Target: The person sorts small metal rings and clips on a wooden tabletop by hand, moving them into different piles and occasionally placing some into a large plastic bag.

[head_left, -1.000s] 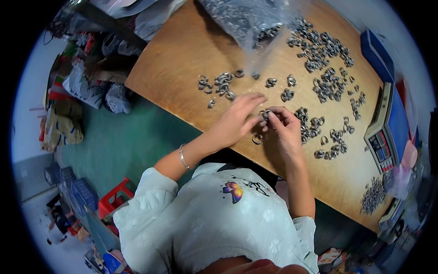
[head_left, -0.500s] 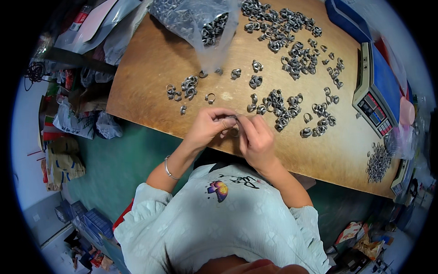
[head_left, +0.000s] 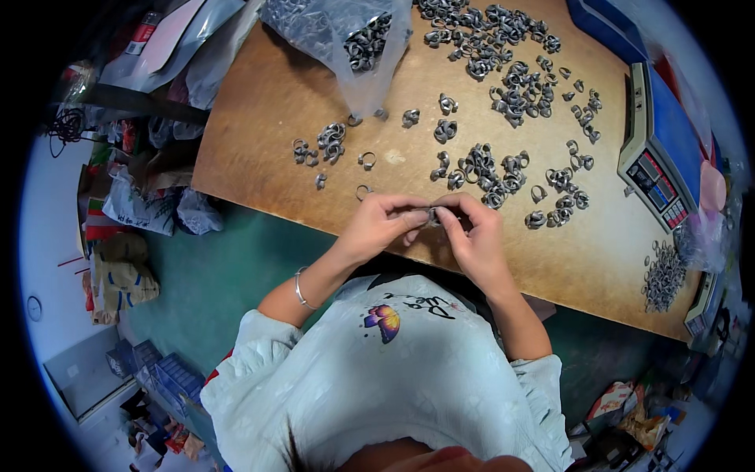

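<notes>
Just over the table's near edge, my left hand (head_left: pixel 379 226) and my right hand (head_left: pixel 478 236) meet fingertip to fingertip. Between them they pinch a small dark metal ring (head_left: pixel 432 215), mostly covered by the fingers. Another ring (head_left: pixel 363 191) lies on the wood right beside my left knuckles, with a single ring (head_left: pixel 367 160) a little farther off. A small cluster of rings (head_left: pixel 331 141) sits to the left. Beyond my right hand is a larger heap of grey metal rings (head_left: pixel 481 167).
A wooden table (head_left: pixel 259 141) carries a clear plastic bag (head_left: pixel 366 86) of rings at the far side. More rings (head_left: pixel 519 90) spread across the back right. A blue-topped weighing scale (head_left: pixel 657 149) stands on the right, near a pile of small rings (head_left: pixel 664 275).
My hands have shifted slightly right, and the right fingers have opened out somewhat around the ring. A loose ring now shows beside my left knuckles. The whole view has shifted a little.
</notes>
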Tool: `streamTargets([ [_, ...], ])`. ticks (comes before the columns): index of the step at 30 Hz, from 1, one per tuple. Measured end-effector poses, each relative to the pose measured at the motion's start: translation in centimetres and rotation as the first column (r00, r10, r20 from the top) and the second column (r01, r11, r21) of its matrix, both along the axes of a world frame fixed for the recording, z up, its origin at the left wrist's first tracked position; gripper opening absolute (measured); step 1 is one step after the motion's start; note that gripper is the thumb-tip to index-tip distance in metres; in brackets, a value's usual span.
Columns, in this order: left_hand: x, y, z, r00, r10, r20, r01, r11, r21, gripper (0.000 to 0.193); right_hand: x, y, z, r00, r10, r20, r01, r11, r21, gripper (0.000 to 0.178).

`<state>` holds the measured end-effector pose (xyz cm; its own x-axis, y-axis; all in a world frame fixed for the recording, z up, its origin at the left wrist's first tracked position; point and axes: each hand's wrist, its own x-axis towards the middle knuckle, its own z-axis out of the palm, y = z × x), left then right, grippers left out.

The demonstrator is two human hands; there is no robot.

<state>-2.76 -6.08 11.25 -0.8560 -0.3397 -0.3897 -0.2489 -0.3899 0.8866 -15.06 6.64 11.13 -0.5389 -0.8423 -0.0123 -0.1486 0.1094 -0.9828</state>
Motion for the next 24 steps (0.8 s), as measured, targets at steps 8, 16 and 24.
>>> streamTargets([
  [8,-0.5,1.3,0.7,0.996,0.090,-0.005,-0.090,0.978,-0.189,0.013,-0.4,0.9,0.1,0.938,0.005,0.346,0.008,0.999,-0.036,0.008],
  [16,0.1,1.6,-2.7,0.771,-0.158,-0.617,-0.395,0.641,-0.658,0.009,-0.3,2.0,1.9,0.807,0.087,0.584,-0.109,0.994,0.002,0.010],
  [24,0.2,3.0,-2.8,0.772,-0.011,-0.635,-0.452,0.693,-0.562,0.003,0.7,2.7,2.8,0.919,0.046,0.391,-0.049,0.999,-0.003,0.010],
])
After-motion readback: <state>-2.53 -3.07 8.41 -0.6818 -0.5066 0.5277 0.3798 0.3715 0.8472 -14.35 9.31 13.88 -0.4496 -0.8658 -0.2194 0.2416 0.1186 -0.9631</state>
